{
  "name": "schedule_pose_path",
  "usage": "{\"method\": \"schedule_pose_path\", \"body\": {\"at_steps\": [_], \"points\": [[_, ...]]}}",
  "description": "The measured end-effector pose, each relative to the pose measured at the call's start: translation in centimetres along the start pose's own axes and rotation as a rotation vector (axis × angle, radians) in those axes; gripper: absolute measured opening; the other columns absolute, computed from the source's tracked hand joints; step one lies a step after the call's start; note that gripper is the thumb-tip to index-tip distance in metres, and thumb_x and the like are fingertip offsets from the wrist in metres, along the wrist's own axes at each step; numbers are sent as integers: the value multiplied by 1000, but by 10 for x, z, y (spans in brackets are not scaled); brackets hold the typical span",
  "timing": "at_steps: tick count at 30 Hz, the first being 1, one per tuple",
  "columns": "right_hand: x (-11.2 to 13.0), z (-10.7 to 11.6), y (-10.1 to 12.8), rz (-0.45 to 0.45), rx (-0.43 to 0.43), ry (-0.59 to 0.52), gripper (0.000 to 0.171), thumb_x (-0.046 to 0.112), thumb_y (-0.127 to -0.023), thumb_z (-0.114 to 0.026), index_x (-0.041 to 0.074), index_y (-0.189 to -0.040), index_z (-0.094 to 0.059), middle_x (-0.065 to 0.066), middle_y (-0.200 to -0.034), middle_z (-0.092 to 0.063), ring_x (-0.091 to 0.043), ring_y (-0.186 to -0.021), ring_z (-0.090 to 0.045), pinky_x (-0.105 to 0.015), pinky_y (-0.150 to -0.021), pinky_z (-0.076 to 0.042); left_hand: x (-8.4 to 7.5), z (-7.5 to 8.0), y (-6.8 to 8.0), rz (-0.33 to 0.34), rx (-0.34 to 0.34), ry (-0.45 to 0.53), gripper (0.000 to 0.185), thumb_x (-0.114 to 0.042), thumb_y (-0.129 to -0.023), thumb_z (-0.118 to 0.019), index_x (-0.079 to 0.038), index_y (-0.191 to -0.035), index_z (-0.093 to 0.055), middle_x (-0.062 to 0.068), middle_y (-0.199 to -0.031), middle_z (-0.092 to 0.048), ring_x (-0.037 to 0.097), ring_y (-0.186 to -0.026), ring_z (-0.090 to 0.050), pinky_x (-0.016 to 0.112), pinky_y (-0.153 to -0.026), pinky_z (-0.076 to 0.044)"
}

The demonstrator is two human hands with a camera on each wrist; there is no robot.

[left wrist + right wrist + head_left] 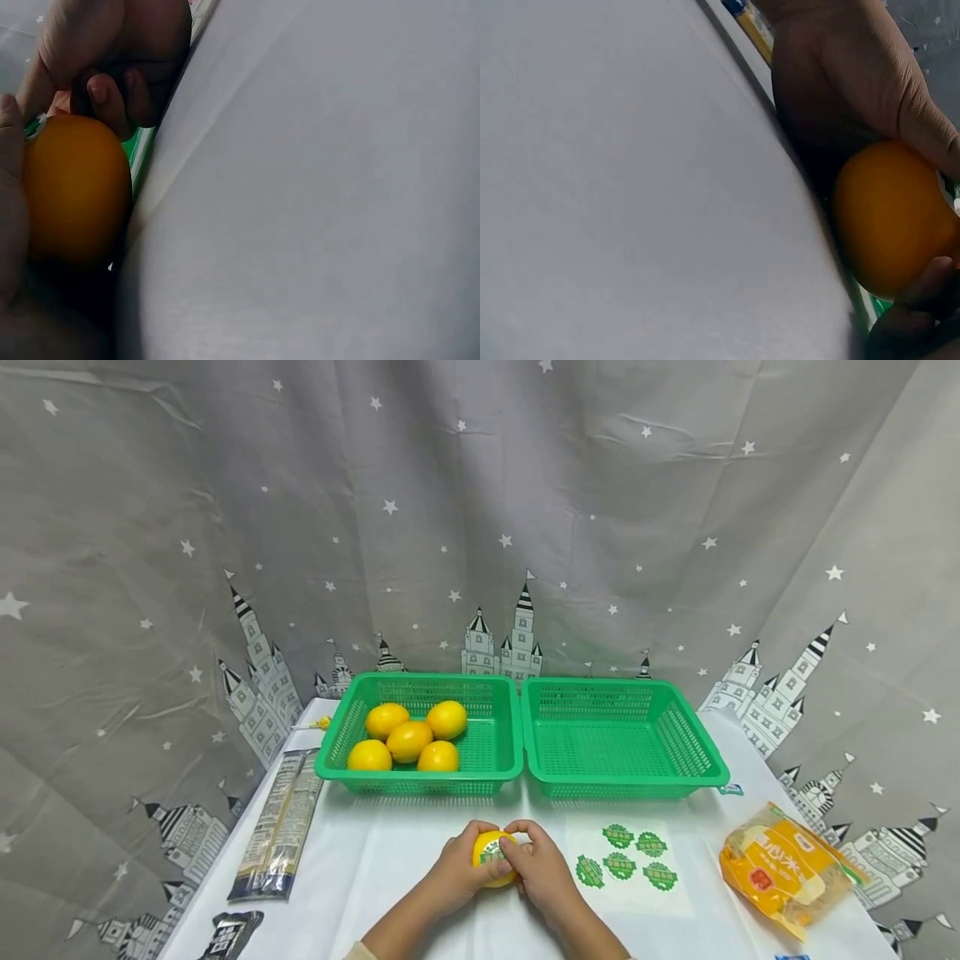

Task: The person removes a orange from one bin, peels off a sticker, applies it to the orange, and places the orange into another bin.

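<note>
The left hand [459, 868] cups a yellow lemon [491, 853] from its left, fingers curled round it, while the right hand [542, 870] closes in from the other side, its fingertips pressing a green round sticker [492, 853] onto the fruit's top face. The lemon sits between both hands, just above the white table cover [390, 868]. Just to the right of the right hand lies a backing sheet [630, 864] with 5 more green stickers. Beyond the hands stand 2 green baskets: the left basket [420, 731] holds 5 lemons, the right basket [622, 739] holds none. A yellow snack bag [787, 868] lies well to the right of the right hand, and 1 long noodle packet [277, 827] well to the left of the left hand.

In the left wrist view, the lemon [75, 184] fills the lower left, with the right hand's fingers [112, 52] curled over its top and a sliver of green sticker at the edge.

In the right wrist view, the lemon [892, 214] rests against the left hand's palm [840, 82], firmly held.

The lemon looks firm, fairly light and rigid, with a smooth waxy peel that could roll or slip. It probably handles best gripped round its middle, leaving the stickered face free, with steady thumb pressure to flatten the label on the curve.
</note>
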State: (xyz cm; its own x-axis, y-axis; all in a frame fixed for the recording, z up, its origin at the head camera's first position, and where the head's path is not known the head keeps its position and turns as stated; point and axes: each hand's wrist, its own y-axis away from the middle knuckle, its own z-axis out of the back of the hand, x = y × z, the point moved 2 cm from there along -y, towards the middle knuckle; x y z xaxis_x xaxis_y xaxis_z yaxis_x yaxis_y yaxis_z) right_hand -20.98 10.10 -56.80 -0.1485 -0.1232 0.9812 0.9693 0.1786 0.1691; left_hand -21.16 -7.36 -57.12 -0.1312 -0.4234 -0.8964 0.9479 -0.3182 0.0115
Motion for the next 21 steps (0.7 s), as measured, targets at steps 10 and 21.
{"method": "schedule_pose_path", "body": {"at_steps": [10, 21], "points": [[-5, -4, 4, 39, -14, 8, 36, 38, -105, -63, 10, -128, -58, 2, -66, -56, -11, -51, -46, -22, -46, -42, -1, 2, 2, -11, -6, -51, 65, -45, -81, -88, -19, -129, -55, -1, -111, -67, 16, -95, -59, 29, -76, -51], [-7, 4, 4, 93, 101, 69, 38, 33, -106, -63, 12, -136, -54, 1, -67, -54, -12, -55, -50, -23, -52, -46, 2, 12, 4, -10, 91, -83, 74, -48, -83, -87, -19, -139, -48, -1, -115, -65, 20, -104, -52, 36, -84, -47]]}}
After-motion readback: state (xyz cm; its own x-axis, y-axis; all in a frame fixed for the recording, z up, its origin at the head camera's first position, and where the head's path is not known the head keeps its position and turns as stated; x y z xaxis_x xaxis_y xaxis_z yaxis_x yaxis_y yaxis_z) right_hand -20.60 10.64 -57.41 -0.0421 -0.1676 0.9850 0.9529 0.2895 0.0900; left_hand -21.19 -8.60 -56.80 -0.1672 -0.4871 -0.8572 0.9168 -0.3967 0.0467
